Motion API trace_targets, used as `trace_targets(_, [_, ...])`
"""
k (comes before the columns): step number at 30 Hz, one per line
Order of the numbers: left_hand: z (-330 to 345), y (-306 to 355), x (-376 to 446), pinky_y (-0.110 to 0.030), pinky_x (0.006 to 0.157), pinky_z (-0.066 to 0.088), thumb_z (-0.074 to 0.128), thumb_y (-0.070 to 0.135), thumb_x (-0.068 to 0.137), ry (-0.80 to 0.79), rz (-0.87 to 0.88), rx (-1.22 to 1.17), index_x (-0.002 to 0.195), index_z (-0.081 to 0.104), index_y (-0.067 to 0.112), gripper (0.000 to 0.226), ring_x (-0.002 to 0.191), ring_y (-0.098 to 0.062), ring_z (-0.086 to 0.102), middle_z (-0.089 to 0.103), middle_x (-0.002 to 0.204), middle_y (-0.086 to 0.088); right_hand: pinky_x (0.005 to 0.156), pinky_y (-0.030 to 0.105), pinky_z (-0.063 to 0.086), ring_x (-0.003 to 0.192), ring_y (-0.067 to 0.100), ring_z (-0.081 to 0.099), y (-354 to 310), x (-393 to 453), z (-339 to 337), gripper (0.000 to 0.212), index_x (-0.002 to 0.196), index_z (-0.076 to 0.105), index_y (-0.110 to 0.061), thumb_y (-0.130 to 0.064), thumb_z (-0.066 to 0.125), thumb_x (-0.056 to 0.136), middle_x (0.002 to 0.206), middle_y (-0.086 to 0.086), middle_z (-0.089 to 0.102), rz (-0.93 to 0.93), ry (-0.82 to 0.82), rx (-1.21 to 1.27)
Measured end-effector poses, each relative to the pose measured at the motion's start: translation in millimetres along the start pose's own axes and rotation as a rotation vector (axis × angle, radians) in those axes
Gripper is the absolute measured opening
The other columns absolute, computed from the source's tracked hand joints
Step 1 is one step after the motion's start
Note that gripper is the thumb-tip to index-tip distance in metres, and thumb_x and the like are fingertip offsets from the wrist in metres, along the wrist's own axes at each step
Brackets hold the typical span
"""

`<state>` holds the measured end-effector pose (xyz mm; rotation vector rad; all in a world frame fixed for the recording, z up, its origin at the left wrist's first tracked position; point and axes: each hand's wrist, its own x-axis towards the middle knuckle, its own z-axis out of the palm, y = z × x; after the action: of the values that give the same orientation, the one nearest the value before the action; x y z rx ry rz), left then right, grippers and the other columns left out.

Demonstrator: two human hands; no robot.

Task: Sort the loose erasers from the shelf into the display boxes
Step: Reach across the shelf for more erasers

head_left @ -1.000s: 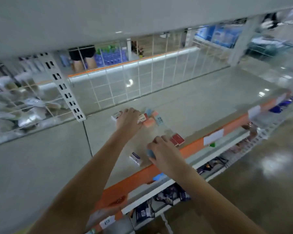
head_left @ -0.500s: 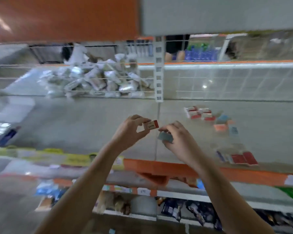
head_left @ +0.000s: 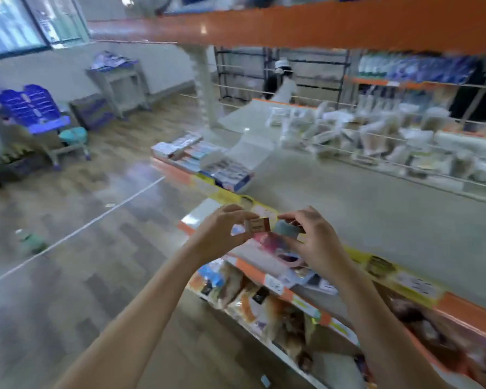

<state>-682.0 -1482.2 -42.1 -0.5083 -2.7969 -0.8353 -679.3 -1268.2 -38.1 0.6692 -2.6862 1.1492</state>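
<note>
My left hand pinches a small eraser in a red and white sleeve between thumb and fingers. My right hand holds a grey-blue eraser right beside it. Both hands hover over the front edge of the grey shelf. The display boxes with rows of erasers stand at the shelf's left end, beyond my hands. The loose erasers on the shelf are out of view.
White packaged goods lie behind a wire divider at the back of the shelf. An orange shelf beam runs overhead. Lower shelves hold bagged goods. A blue chair stands on the wooden floor at left.
The view has swung left, bringing the display boxes into sight and the loose erasers out. Both hands still hold their erasers, close together.
</note>
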Motion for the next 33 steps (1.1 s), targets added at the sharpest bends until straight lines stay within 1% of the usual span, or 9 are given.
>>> trace_targets(2, [-23.1,-32.5,-10.8,-0.025,0.075,0.045,0.072,0.014,0.08,0.015,-0.025,-0.011,0.114,0.066,0.023,0.036,0.084,-0.01,0.053,0.056,0.094,0.008,0.073,-0.003,0.034,0.085,0.006,0.051,-21.4,20.8,29.4,0.034,0.11,0.065,-0.012,-0.014,0.074,0.078,0.099,0.0,0.054,-0.023,-0.017,0.009])
trace_targets(5, [-49.6,-72.6,-17.6,-0.032,0.078,0.048,0.07,0.015,0.081,0.03,-0.053,-0.029,0.116,0.065,0.024,0.037,0.086,-0.015,0.055,0.057,0.098,0.004,0.072,0.003,0.034,0.088,0.01,0.053,-42.9,52.7,64.8,0.032,0.111,0.066,-0.014,-0.017,0.072,0.079,0.103,0.003,0.059,-0.039,-0.03,-0.012])
trace_targets(11, [-91.9,-151.1,5.5,-0.029,0.077,0.048,0.071,0.018,0.082,0.047,-0.022,0.032,0.116,0.066,0.022,0.035,0.087,-0.015,0.057,0.061,0.103,0.001,0.081,0.022,0.045,0.092,0.017,0.059,-61.9,130.4,121.5,0.031,0.112,0.065,-0.011,-0.015,0.069,0.082,0.107,0.004,0.059,-0.04,-0.023,-0.051])
trace_targets(15, [-118.0,-210.8,44.9,-0.022,0.074,0.044,0.074,0.018,0.078,0.051,0.033,0.102,0.113,0.067,0.018,0.036,0.085,-0.014,0.057,0.064,0.102,-0.003,0.079,0.01,0.034,0.094,0.013,0.056,-62.4,195.0,150.9,0.032,0.112,0.064,-0.011,-0.011,0.069,0.081,0.107,0.004,0.058,-0.046,0.013,-0.085])
trace_targets(18, [-139.1,-252.7,85.2,-0.003,0.074,0.033,0.074,0.018,0.075,0.024,0.079,0.108,0.109,0.069,0.014,0.035,0.081,-0.005,0.052,0.065,0.095,-0.003,0.078,0.008,0.031,0.092,0.009,0.052,-62.4,248.8,167.4,0.031,0.11,0.065,-0.009,-0.009,0.07,0.08,0.106,0.005,0.059,-0.033,0.055,-0.074])
trace_targets(19, [-146.0,-264.4,98.6,-0.003,0.072,0.032,0.073,0.02,0.075,0.014,0.088,0.103,0.109,0.069,0.014,0.034,0.079,-0.005,0.052,0.064,0.093,-0.003,0.077,0.007,0.03,0.092,0.007,0.051,-61.9,265.3,171.6,0.031,0.11,0.065,-0.01,-0.009,0.07,0.08,0.106,0.004,0.059,-0.02,0.065,-0.078])
trace_targets(24, [-167.3,-315.7,157.0,-0.021,0.076,0.045,0.072,0.022,0.079,-0.025,0.132,0.133,0.113,0.067,0.018,0.034,0.089,-0.016,0.062,0.065,0.103,-0.002,0.085,0.016,0.033,0.104,0.015,0.051,-57.4,326.5,193.1,0.031,0.113,0.062,-0.015,-0.016,0.068,0.083,0.108,0.002,0.057,0.044,0.034,-0.216])
trace_targets(29, [-172.0,-352.9,193.2,-0.025,0.077,0.047,0.074,0.022,0.078,-0.081,0.196,0.108,0.114,0.067,0.02,0.037,0.092,-0.018,0.063,0.066,0.105,-0.001,0.093,0.016,0.027,0.114,0.011,0.042,-61.2,354.0,209.2,0.036,0.122,0.058,-0.022,-0.028,0.062,0.087,0.117,-0.003,0.053,0.106,-0.084,-0.4])
trace_targets(33, [-168.8,-375.7,222.8,-0.028,0.077,0.049,0.074,0.022,0.078,-0.131,0.297,0.069,0.114,0.067,0.017,0.038,0.092,-0.02,0.063,0.066,0.106,-0.002,0.094,0.012,0.023,0.115,0.008,0.041,-67.0,360.4,220.0,0.036,0.122,0.058,-0.021,-0.028,0.062,0.087,0.12,-0.004,0.054,0.196,-0.138,-0.421])
